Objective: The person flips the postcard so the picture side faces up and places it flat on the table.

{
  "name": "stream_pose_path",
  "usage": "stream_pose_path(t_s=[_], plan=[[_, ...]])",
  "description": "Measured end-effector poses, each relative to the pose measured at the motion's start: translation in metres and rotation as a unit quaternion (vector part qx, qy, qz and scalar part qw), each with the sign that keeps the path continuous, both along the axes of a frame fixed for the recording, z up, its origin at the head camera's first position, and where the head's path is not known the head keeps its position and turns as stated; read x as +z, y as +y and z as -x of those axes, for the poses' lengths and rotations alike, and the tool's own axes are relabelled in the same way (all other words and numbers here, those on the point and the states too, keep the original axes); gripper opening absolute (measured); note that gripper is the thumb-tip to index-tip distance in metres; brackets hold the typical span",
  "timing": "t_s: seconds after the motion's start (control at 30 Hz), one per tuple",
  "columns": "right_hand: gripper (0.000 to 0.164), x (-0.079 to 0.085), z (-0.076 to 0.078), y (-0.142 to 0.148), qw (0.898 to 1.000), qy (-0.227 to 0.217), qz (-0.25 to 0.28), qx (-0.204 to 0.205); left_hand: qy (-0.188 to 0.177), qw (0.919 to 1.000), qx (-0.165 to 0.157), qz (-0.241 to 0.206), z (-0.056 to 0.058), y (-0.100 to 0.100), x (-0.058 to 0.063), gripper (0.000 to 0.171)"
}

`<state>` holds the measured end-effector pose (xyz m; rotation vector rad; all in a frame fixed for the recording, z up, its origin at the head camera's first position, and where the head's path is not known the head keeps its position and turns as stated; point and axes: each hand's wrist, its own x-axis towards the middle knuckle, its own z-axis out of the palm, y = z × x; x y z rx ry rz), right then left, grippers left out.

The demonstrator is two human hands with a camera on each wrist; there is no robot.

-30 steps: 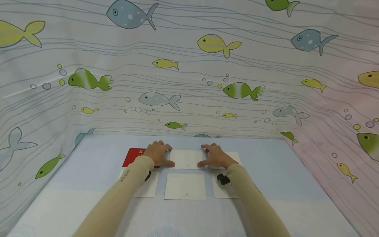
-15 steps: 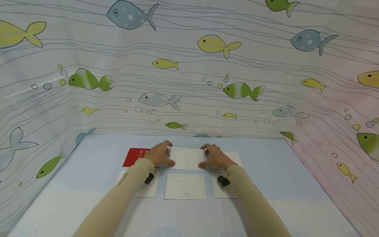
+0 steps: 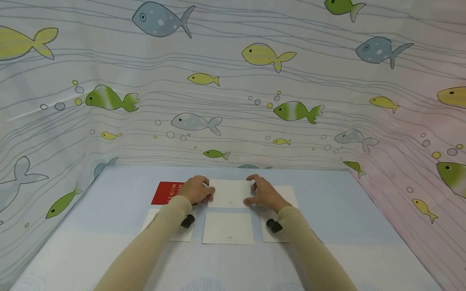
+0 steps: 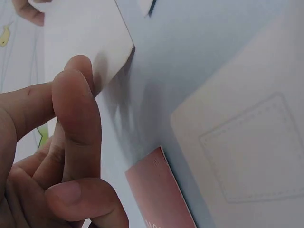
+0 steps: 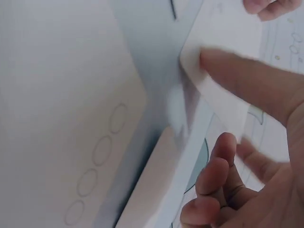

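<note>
The smooth, oblong far-middle card point(image 3: 230, 194) is pinched by the left hand point(image 3: 195, 190), fingers curled, and held by the right hand point(image 3: 267, 195), thumb spread.

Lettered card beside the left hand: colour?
The lettered card is red with white lettering; it shows best in the head view, partly hidden by the left hand.

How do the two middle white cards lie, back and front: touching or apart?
Apart: the head view shows blue table between the back card and front card.
</note>
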<state>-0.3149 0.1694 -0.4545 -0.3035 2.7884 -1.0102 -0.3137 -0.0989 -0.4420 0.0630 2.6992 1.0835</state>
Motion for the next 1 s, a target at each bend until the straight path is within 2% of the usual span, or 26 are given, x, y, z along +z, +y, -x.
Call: stream_pose_path(t_s=[0.17,0.37,0.6,0.87,1.0], plan=[[0.062,0.002,-0.004,0.003,0.997,-0.042,0.035,-0.051,0.017,0.9998,0.001,0.011,0.0,0.0,-0.003,0.038],[0.043,0.005,-0.004,0.006,0.99,-0.08,0.098,-0.055,0.03,0.9995,0.001,0.006,-0.001,0.002,-0.003,0.037],[0.033,0.008,-0.005,0.006,0.986,-0.071,0.139,-0.059,0.035,0.9988,0.025,-0.021,-0.002,0.003,-0.003,0.036],[0.033,0.013,-0.008,0.005,0.983,-0.054,0.163,-0.065,0.046,0.9974,0.038,-0.041,-0.006,0.002,0.004,0.056],[0.036,0.015,-0.01,0.003,0.984,-0.038,0.163,-0.067,0.056,0.9965,0.04,-0.048,-0.009,0.002,0.009,0.058]])
